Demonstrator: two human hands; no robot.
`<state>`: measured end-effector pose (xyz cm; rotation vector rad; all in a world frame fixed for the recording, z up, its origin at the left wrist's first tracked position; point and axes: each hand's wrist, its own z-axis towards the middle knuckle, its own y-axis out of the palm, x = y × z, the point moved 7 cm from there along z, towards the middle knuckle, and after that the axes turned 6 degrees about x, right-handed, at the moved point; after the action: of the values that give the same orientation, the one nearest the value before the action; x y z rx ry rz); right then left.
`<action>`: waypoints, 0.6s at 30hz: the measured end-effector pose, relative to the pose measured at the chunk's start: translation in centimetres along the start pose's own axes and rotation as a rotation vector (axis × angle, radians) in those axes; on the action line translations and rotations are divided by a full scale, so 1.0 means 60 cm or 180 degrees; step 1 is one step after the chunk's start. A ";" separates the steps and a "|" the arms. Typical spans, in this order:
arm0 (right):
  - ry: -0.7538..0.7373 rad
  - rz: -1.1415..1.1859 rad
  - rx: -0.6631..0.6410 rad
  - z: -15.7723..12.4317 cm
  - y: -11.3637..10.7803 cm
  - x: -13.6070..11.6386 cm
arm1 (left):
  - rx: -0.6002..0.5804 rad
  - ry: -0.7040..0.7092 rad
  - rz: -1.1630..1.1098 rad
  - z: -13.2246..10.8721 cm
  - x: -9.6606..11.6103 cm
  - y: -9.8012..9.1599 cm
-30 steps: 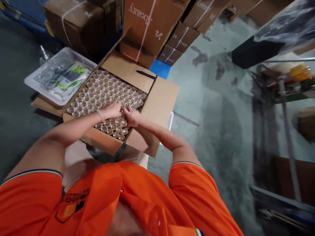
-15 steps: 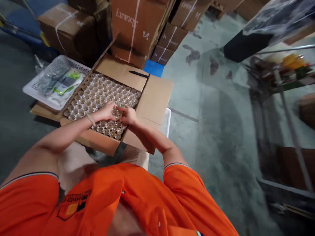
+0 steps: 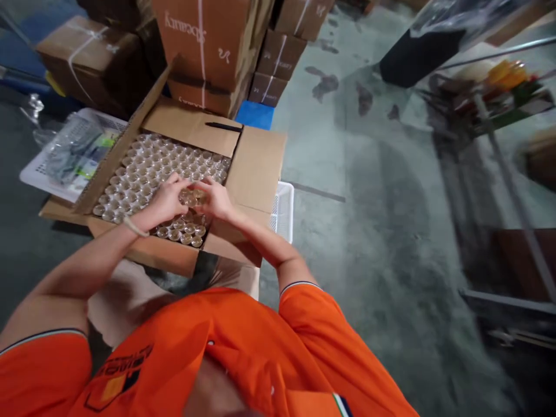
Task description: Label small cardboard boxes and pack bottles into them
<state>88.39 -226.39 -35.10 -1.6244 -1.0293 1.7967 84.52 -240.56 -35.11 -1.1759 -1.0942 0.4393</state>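
An open cardboard box [image 3: 256,168] in front of me is packed with rows of small clear glass jars [image 3: 143,168]. My left hand [image 3: 168,200] and my right hand [image 3: 216,200] face each other over the near right part of the rows. Between them they grip a small cluster of glass jars [image 3: 190,198], fingers curved round its two sides. The cluster sits a little above the jars below; how many it has is hard to make out. A black pen-like object [image 3: 223,127] lies on the far flap.
Left of the box stands a white plastic basket [image 3: 47,179] holding plastic bags. Strapped brown cartons [image 3: 204,46] are stacked behind it. Another white basket [image 3: 284,211] shows under the right flap. A metal rack [image 3: 512,179] is at the right.
My hands have spread a little apart, and the cluster of jars between them now shows raised above the rows. The whole view has shifted, with the box further left in it.
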 end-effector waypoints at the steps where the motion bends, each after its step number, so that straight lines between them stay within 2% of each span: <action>1: -0.0038 0.0034 0.0179 -0.009 -0.026 -0.001 | 0.0122 0.0131 0.0067 0.004 0.022 -0.021; 4: 0.0016 -0.0079 0.0729 -0.042 -0.115 0.022 | 0.0427 0.0598 0.0181 0.038 0.114 -0.069; 5: 0.0135 -0.0187 0.0860 -0.056 -0.142 0.042 | 0.0453 0.0753 0.0176 0.055 0.150 -0.072; 7: 0.0469 -0.0407 0.1053 -0.091 -0.186 0.098 | 0.0330 0.1037 0.0126 0.095 0.226 -0.049; 10: 0.0968 -0.0496 0.1346 -0.157 -0.218 0.206 | -0.0037 0.1350 0.0015 0.148 0.326 0.040; 12: 0.1264 -0.0426 0.1512 -0.199 -0.214 0.280 | -0.0294 0.1482 -0.0033 0.174 0.375 0.118; 15: 0.1746 -0.0299 0.1600 -0.244 -0.176 0.379 | -0.0710 0.1554 0.0030 0.198 0.414 0.239; 18: 0.2257 -0.0174 0.1515 -0.266 -0.115 0.448 | -0.1039 0.1552 0.0146 0.207 0.422 0.340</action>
<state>98.91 -198.07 -45.62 -1.6877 -0.2907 1.1447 90.30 -206.98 -42.15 -1.4995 -0.7273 -0.0040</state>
